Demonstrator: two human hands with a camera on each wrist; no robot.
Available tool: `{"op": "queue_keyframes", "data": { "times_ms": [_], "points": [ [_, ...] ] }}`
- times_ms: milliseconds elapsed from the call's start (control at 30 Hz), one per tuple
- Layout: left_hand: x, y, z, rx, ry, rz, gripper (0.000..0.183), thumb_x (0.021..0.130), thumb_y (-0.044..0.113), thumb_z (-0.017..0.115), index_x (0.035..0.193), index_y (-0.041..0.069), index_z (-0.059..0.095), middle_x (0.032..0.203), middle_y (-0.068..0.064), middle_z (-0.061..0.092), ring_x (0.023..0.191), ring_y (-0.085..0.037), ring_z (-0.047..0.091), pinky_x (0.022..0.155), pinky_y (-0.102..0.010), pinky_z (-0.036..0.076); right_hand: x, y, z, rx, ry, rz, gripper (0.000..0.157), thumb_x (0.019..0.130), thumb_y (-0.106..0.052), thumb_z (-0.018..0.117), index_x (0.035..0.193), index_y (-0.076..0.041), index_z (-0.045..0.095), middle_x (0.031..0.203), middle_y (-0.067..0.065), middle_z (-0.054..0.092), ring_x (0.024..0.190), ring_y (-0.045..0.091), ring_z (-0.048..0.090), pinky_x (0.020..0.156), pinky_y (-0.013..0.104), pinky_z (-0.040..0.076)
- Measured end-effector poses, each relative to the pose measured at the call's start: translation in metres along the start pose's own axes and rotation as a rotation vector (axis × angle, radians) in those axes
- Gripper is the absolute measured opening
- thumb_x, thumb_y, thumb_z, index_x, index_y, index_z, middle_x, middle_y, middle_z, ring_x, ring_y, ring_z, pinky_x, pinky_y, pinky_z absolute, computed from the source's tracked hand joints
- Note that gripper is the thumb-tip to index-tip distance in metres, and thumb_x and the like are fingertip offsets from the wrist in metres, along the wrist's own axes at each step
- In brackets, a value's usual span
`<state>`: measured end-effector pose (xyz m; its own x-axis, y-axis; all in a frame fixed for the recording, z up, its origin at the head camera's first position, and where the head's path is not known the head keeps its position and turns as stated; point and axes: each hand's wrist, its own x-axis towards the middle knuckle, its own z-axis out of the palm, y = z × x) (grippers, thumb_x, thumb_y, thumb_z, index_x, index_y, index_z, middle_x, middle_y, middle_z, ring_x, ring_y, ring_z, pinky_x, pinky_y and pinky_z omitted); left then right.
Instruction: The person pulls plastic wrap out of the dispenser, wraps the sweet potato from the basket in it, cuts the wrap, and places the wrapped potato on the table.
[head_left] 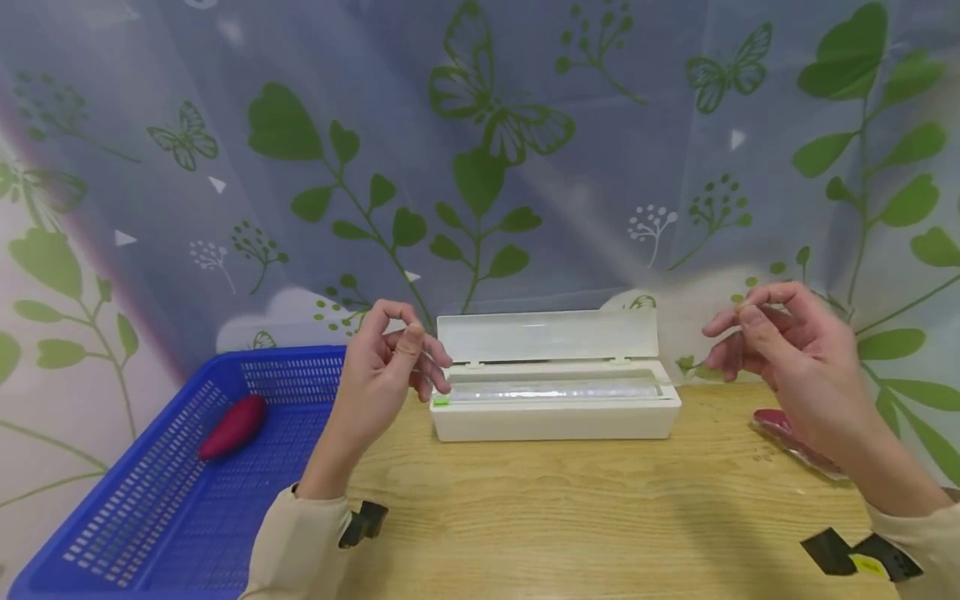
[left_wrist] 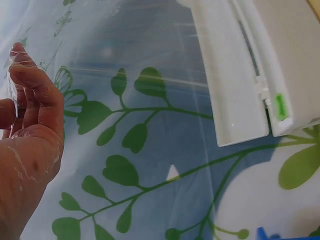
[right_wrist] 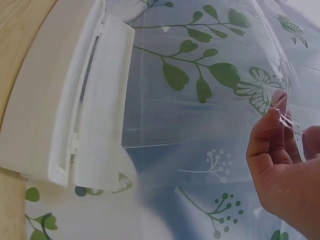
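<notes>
A clear sheet of cling film [left_wrist: 130,74] stretches between my raised hands; its creases show in both wrist views. My left hand [head_left: 386,362] pinches one end between thumb and fingers, with film lying over the palm. My right hand [head_left: 798,358] pinches the other end, where the film [right_wrist: 272,32] bunches at the fingertips. Behind and between the hands stands a white cling film dispenser [head_left: 555,423], its lid [head_left: 547,336] raised. Inside lies a clear film roll [head_left: 551,390]. A small green tab [left_wrist: 281,106] sits at the dispenser's left end.
A blue perforated basket [head_left: 142,492] at left holds a tapered dark-red item [head_left: 234,427], perhaps a sweet potato. A similar red item in clear wrap [head_left: 795,442] lies under the right hand, on the wooden table [head_left: 555,517]. A leaf-patterned curtain [head_left: 375,50] hangs behind.
</notes>
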<state>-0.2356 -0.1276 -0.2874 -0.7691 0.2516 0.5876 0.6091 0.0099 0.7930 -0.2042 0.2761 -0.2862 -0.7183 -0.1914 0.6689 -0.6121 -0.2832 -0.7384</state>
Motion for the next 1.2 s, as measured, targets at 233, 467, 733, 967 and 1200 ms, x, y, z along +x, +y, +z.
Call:
{"op": "queue_keyframes", "data": {
  "times_ms": [233, 467, 733, 967, 1200],
  "points": [
    [-0.013, -0.014, 0.005, -0.006, -0.038, -0.084, 0.021, 0.111, 0.021, 0.04, 0.109, 0.0, 0.041, 0.079, 0.004, 0.072, 0.052, -0.016, 0.067, 0.042, -0.035, 0.053, -0.015, 0.006, -0.003, -0.077, 0.052, 0.123, 0.017, 0.108, 0.002, 0.036, 0.116, -0.003, 0.05, 0.105, 0.007, 0.074, 0.069, 0.021, 0.068, 0.046, 0.032, 0.045],
    [-0.02, -0.032, 0.008, -0.09, -0.056, -0.161, 0.02, 0.111, 0.022, 0.04, 0.107, 0.003, 0.039, 0.08, 0.002, 0.072, 0.048, -0.014, 0.063, 0.038, -0.033, 0.05, -0.024, 0.019, -0.006, -0.059, 0.053, 0.185, 0.018, 0.109, 0.0, 0.036, 0.114, -0.007, 0.051, 0.104, 0.002, 0.074, 0.066, 0.02, 0.067, 0.042, 0.031, 0.042],
    [-0.034, -0.049, 0.013, -0.15, -0.133, -0.219, 0.026, 0.112, 0.022, 0.039, 0.111, -0.003, 0.036, 0.08, 0.0, 0.071, 0.046, -0.011, 0.062, 0.035, -0.031, 0.048, -0.033, 0.034, -0.011, -0.099, 0.064, 0.231, 0.015, 0.108, -0.002, 0.04, 0.112, -0.009, 0.052, 0.101, 0.001, 0.074, 0.062, 0.02, 0.067, 0.042, 0.033, 0.044],
    [-0.051, -0.062, 0.013, -0.142, -0.203, -0.26, 0.019, 0.113, 0.022, 0.036, 0.108, 0.003, 0.039, 0.071, -0.009, 0.07, 0.041, -0.011, 0.06, 0.033, -0.034, 0.046, -0.054, 0.05, -0.021, -0.175, -0.006, 0.328, 0.015, 0.109, -0.003, 0.039, 0.114, -0.011, 0.051, 0.103, -0.002, 0.072, 0.064, 0.02, 0.068, 0.043, 0.033, 0.048],
    [-0.056, -0.073, 0.013, -0.028, -0.163, -0.381, 0.022, 0.112, 0.021, 0.039, 0.112, -0.001, 0.04, 0.078, -0.031, 0.067, 0.046, -0.015, 0.065, 0.039, -0.034, 0.052, -0.068, 0.062, -0.022, -0.345, -0.042, 0.42, 0.011, 0.111, -0.012, 0.041, 0.116, -0.013, 0.051, 0.102, -0.006, 0.07, 0.068, 0.019, 0.069, 0.048, 0.034, 0.054]
  ]
}}
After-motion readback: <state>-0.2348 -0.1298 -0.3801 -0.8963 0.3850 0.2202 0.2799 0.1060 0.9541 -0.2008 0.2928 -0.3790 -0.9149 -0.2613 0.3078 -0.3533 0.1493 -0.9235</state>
